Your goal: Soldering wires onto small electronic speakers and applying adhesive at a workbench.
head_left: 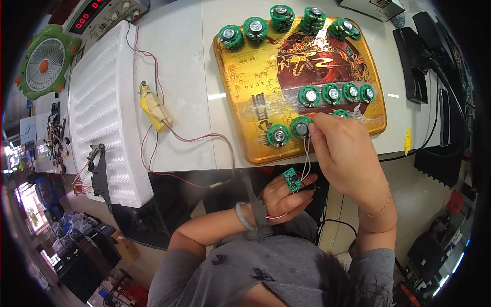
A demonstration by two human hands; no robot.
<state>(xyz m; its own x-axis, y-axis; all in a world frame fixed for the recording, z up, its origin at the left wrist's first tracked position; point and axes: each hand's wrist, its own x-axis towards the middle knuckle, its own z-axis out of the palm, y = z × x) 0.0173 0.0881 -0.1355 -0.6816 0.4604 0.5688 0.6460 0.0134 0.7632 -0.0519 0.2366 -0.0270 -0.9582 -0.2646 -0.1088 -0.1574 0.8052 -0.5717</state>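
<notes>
My right hand [345,148] is closed, its fingertips on the edge of a small round green speaker [301,126] at the near side of a gold tin lid [240,110]. Two thin pale wires [307,158] run from that speaker down to a small green circuit board [292,180]. My left hand [284,199] grips this board below the table edge, with a red and white wire hanging by the palm. Just left of the right fingertips sits another green speaker [279,135]. One more [341,113] is partly hidden behind my right hand.
More speakers, some stacked [313,21], line the lid's far edge and middle. Left are a white foam tray [107,117], a yellow-taped battery pack [155,108] with red and black leads, a green fan [45,68] and a power supply [97,18]. A black stand [411,64] is right.
</notes>
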